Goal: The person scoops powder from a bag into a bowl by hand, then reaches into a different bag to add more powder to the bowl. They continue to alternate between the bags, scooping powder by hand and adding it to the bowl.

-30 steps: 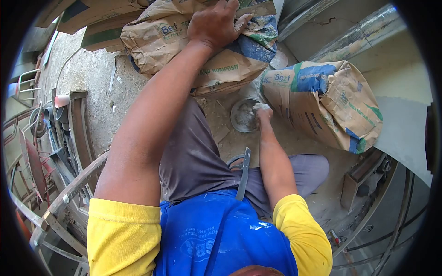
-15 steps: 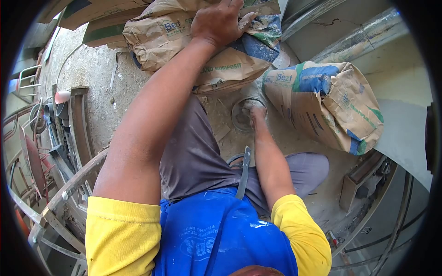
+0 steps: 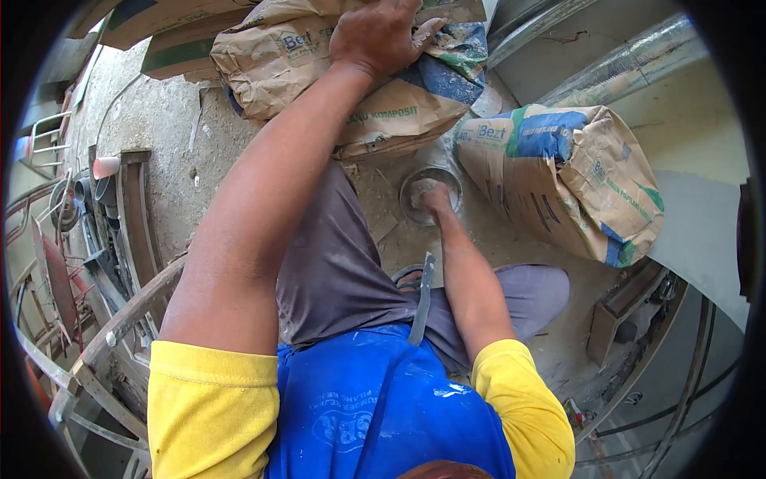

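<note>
My left hand reaches far forward and grips the crumpled, torn top of a brown paper cement bag lying on the dusty floor. My right hand, coated in grey powder, is down inside a small round bowl that sits on the floor between that bag and a second one. Its fingers point into the bowl and are hidden by the back of the hand. The second cement bag, brown with blue and green print, stands just right of the bowl.
A flat metal blade lies across my lap. Curved metal frames and pipe pieces crowd the left. A foil-wrapped duct runs at the upper right. A small wooden box sits at the right.
My right hand has moved left and down from the right bag's edge into the bowl. My left hand has stayed on the upper bag.
</note>
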`<state>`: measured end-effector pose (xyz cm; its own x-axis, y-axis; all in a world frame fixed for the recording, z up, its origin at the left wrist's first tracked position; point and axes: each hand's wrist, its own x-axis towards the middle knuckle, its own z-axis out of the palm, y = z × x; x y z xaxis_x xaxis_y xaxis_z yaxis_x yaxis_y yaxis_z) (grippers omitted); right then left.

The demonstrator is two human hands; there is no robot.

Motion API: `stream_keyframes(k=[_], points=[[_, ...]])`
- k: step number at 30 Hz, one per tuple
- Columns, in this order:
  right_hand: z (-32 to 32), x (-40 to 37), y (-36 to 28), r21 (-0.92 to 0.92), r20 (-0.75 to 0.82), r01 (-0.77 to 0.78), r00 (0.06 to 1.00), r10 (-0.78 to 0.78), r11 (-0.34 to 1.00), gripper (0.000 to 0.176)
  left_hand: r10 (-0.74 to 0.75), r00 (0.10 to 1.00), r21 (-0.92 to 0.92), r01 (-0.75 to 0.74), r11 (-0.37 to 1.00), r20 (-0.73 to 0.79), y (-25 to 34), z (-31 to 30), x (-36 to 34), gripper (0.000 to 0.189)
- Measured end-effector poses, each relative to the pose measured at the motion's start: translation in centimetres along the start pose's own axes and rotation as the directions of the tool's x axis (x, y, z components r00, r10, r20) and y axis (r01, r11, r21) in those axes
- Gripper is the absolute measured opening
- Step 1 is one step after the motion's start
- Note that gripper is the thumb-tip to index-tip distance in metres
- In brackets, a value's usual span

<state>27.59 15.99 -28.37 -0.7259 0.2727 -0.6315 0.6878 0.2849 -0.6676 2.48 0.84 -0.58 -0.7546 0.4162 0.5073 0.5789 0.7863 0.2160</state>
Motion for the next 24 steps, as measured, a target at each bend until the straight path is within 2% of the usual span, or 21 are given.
stream_keyframes(k=[1,3,4,6,7,9,13,15,19,22,24], points=[[0.3,0.6,1.1,-0.001,-0.001,-0.001,1.000,0.001,1.000,0.027,0.003,1.000,-0.011,-0.003,1.000,-0.016,0.0,0.0,0.0,0.038],[0.9,1.4,2.1,-0.275,0.031,0.096,0.995,-0.091,0.957,0.026,0.005,0.999,-0.023,-0.005,1.000,-0.032,0.0,0.0,0.0,0.038],[1.1,1.4,2.2,-0.274,0.031,0.096,0.995,-0.091,0.957,0.026,0.015,0.999,-0.004,-0.015,1.000,-0.042,0.0,0.1,0.0,0.038],[1.2,1.0,1.8,-0.578,0.109,0.163,0.986,-0.123,0.799,0.025,0.024,0.998,0.014,-0.024,1.000,-0.052,0.0,0.1,0.0,0.038],[0.9,0.7,1.1,-0.578,0.108,0.164,0.986,-0.124,0.800,0.025,0.016,0.999,0.006,-0.015,1.000,-0.039,0.0,0.2,0.0,0.038],[0.3,0.5,0.6,-0.711,0.348,0.296,0.936,-0.046,0.638,0.025,0.006,1.000,-0.002,-0.006,1.000,-0.025,0.0,0.2,0.0,0.038],[-0.9,0.6,1.7,-0.721,0.463,0.415,0.884,-0.059,0.555,0.025,0.015,1.000,-0.017,-0.015,1.000,-0.026,0.0,0.1,0.0,0.037],[-1.6,0.8,2.1,-0.713,0.585,0.564,0.806,-0.091,0.417,0.021,0.021,0.999,-0.016,-0.021,1.000,-0.026,0.0,0.0,0.0,0.037],[-3.7,1.4,1.4,-0.753,0.498,0.450,0.867,-0.033,0.480,0.019,0.012,1.000,0.007,-0.012,1.000,-0.016,0.1,0.1,0.0,0.037],[-5.1,1.3,0.8,-0.827,0.405,0.391,0.913,-0.055,0.403,0.020,0.004,1.000,0.001,-0.004,1.000,-0.024,0.1,0.1,0.0,0.038],[-5.7,1.0,0.4,-0.804,0.195,0.221,0.975,-0.105,0.552,0.019,0.005,1.000,0.001,-0.005,1.000,-0.026,0.1,0.2,0.0,0.038]])
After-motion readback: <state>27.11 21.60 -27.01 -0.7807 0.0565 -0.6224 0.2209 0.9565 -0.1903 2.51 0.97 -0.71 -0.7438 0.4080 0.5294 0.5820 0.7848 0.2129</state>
